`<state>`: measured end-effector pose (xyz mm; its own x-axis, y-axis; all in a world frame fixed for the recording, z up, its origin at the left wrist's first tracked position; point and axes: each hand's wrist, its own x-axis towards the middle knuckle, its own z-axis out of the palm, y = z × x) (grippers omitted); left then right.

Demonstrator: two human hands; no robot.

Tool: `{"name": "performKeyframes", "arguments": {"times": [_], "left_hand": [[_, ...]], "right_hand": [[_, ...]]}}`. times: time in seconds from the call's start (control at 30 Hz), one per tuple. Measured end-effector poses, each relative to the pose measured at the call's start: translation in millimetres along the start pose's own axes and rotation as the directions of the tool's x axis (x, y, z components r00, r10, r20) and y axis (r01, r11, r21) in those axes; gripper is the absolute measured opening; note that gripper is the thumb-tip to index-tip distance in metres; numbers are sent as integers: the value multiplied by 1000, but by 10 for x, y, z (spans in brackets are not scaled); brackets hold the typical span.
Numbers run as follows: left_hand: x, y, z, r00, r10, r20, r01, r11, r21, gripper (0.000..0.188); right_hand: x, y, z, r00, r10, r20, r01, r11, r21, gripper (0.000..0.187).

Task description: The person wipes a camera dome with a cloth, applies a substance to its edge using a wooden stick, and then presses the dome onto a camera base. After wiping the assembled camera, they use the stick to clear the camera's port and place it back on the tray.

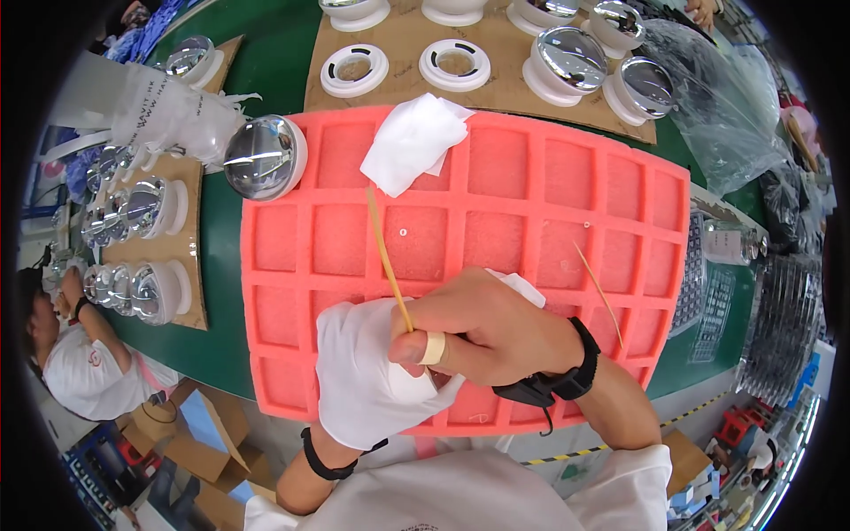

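wht tee (452,494), blk wristbands (580,365), tan tape (432,349)

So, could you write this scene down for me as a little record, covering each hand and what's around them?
Right hand: holds a thin yellow stick
Left hand: covered by loose white fabric; grip hidden
Work surface: pink foam tray with square compartments
Tray's far edge: crumpled white cloth
Tray's right side: thin tan stick
Tray's far-left corner: mirrored silver dome with white rim
Beyond tray: two flat white rings on brown cardboard
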<state>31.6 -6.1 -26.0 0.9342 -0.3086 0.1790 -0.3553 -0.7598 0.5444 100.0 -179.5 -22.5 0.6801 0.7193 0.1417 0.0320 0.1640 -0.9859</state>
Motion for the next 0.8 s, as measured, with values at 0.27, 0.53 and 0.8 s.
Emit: {"name": "performKeyframes", "arguments": {"times": [0.27, 0.53, 0.8], "left_hand": [[-12, 10, -10, 988, -70, 140, 84, 992, -97, 56], [-48, 39, 58, 993, -108, -52, 105, 993, -62, 61], [-59, 9, 80, 990, -132, -47, 127, 987, -98, 72]], "right_hand": [[-48, -15, 143, 977, -85, -198, 51, 984, -169, 26], [-62, -54, 102, 977, -35, -212, -8, 980, -198, 24], [-103, -17, 20, 960, -82, -267, 2, 958, -287, 27]]}}
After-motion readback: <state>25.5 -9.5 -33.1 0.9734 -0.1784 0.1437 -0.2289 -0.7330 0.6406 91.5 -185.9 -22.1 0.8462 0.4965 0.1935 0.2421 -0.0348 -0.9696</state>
